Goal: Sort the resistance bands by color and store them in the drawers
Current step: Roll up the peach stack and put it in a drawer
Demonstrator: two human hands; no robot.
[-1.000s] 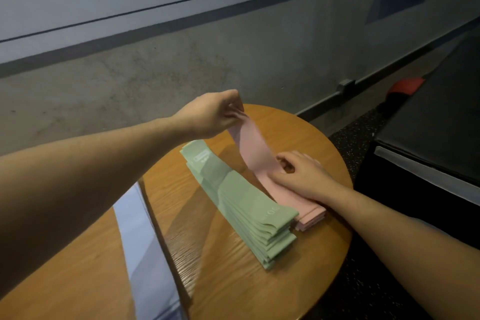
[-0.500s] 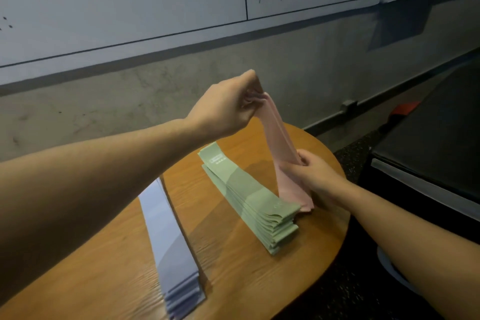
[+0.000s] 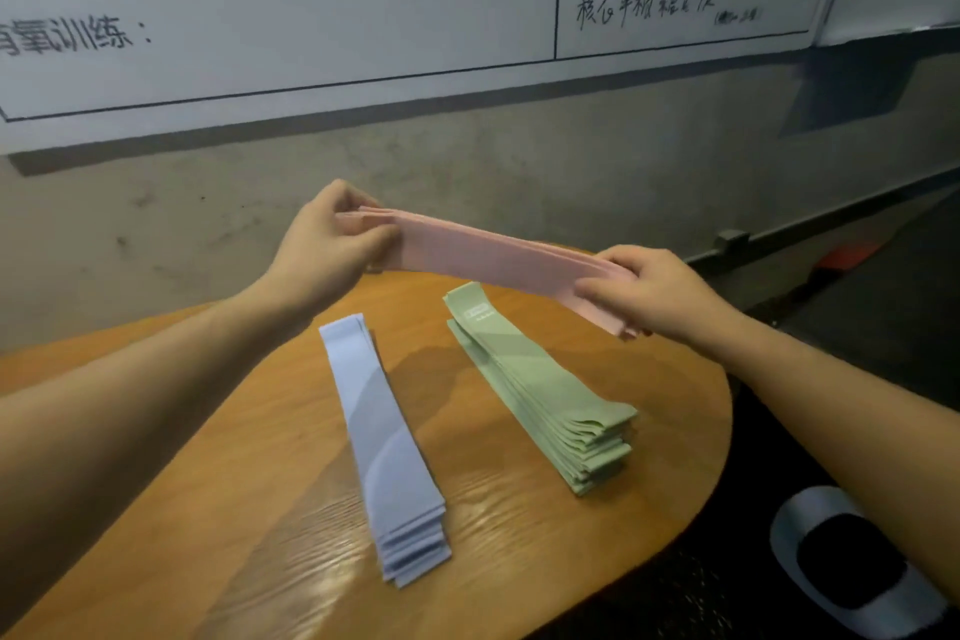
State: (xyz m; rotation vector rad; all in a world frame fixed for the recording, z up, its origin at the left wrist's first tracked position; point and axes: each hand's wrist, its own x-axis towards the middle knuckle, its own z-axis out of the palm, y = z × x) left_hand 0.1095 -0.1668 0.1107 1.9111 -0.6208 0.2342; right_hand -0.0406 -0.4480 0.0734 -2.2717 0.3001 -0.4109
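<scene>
A person's two bare forearms reach forward over a round wooden table (image 3: 519,561). Between the hands, lifted clear above the table's far edge, is a stack of pink resistance bands (image 3: 498,257), held lengthwise and sloping slightly down toward the right. The left hand (image 3: 332,244) grasps the stack's left end, fingers curled over the top and thumb underneath. The right hand (image 3: 654,291) grasps the right end, thumb on top and fingers wrapped beneath, with the band tips poking out just past the fingers. Two more stacks lie flat on the table, well apart from each other. A stack of pale blue bands (image 3: 384,442) runs from the middle of the table toward the near edge. A thicker stack of light green bands (image 3: 540,395) lies to its right, angled toward the table's right edge, its far end under the raised pink stack. Behind the table is a grey concrete wall carrying a whiteboard (image 3: 311,26) with handwritten characters. On the dark floor at lower right sits a grey and black object (image 3: 852,566), partly hidden by the right forearm.
</scene>
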